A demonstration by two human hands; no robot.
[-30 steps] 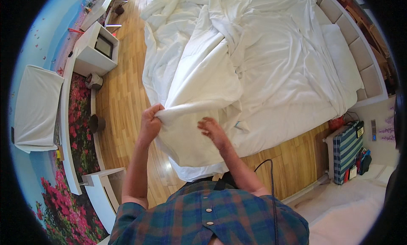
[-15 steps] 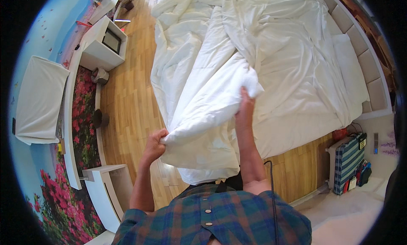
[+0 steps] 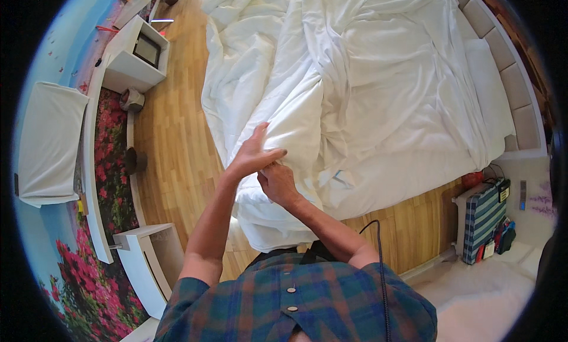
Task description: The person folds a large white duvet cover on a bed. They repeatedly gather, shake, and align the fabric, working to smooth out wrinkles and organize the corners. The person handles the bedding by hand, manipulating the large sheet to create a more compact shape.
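A rumpled white duvet [image 3: 296, 114] lies over the near and left parts of the bed, its near end hanging down by my body. My left hand [image 3: 255, 155] is over the duvet with its fingers stretched out and the thumb apart, holding nothing. Just below it, my right hand [image 3: 278, 182] is closed with curled fingers on a fold of the duvet. My wrists come close together, and the left hand partly covers the right fingertips. A smooth white sheet [image 3: 378, 185] shows on the bed to the right.
At the right stands a padded headboard [image 3: 513, 82] with a white pillow [image 3: 488, 85] before it. A striped box-like bag [image 3: 482, 224] stands by the wall at the lower right. Wooden floor [image 3: 168, 141] runs along the left, beside a white desk [image 3: 89, 164] and cabinet [image 3: 139, 61].
My hands were apart, gripping the duvet's edge at two places. The right hand has moved left and down beside the left, which has opened. The raised duvet edge has dropped.
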